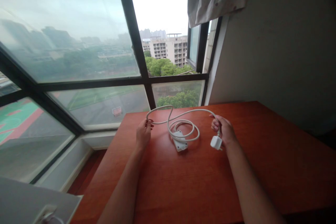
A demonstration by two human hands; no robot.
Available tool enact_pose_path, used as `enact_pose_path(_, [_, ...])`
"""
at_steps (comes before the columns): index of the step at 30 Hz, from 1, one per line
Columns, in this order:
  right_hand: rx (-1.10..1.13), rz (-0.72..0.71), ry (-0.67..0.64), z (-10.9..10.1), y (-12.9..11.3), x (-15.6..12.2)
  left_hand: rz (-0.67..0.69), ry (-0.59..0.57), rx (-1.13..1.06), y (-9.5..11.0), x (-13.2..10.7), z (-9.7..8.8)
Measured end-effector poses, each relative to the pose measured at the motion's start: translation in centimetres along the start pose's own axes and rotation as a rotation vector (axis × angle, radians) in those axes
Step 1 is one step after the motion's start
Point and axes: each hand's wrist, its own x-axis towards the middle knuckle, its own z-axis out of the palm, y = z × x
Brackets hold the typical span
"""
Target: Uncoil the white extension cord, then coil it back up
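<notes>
A: Starting left of the power strip (pixel 180 142), what do you see?

B: The left hand (pixel 144 133) sits on the red-brown table (pixel 262 154), left of the strip, fingers pinched shut on the white cord (pixel 183 113) where its big loop bends round.

A: And the strip itself?

B: It lies flat on the table between the two hands, partly under a small coil of the same cord. That coil rests on top of it and looks loosely wound, not tied.

A: Right of the strip?

B: The right hand (pixel 225 130) is closed around the cord just above the plug (pixel 216 142). The plug hangs from under the hand, right of the strip and near it, resting on the tabletop or just off it; I cannot tell which.

A: How far along is the winding, by your reckoning?

B: Roughly half, I judge. One small coil is laid by the strip, while the long arc behind the strip, running from hand to hand, remains loose and ungathered.
</notes>
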Motion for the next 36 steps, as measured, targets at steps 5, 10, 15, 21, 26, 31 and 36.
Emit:
enact_pose_path(5, [-0.01,0.005,-0.006,-0.3,0.1,0.1,-0.008,-0.005,-0.03,0.4,0.0,-0.5])
enact_pose_path(10, [-0.015,0.01,-0.001,-0.1,0.1,0.1,0.019,-0.013,-0.041,0.5,-0.1,-0.3])
enact_pose_path(15, [-0.016,0.028,-0.007,0.0,0.2,0.0,0.055,-0.042,0.011,0.7,-0.3,-0.1])
enact_pose_path(21, [-0.078,0.118,-0.02,-0.2,1.1,0.2,0.08,-0.075,0.036,0.9,-0.7,0.5])
enact_pose_path(26, [-0.207,0.076,-0.007,-0.7,1.5,0.4,0.083,-0.086,-0.035,1.6,-1.2,0.8])
enact_pose_path(31, [-0.899,-0.175,0.07,-2.7,0.9,0.9,0.137,-0.096,-0.076,3.4,-1.9,1.3])
enact_pose_path(36, [-1.371,-0.375,0.127,-4.4,0.7,1.3,0.284,-0.276,-0.066,5.3,-3.2,2.3])
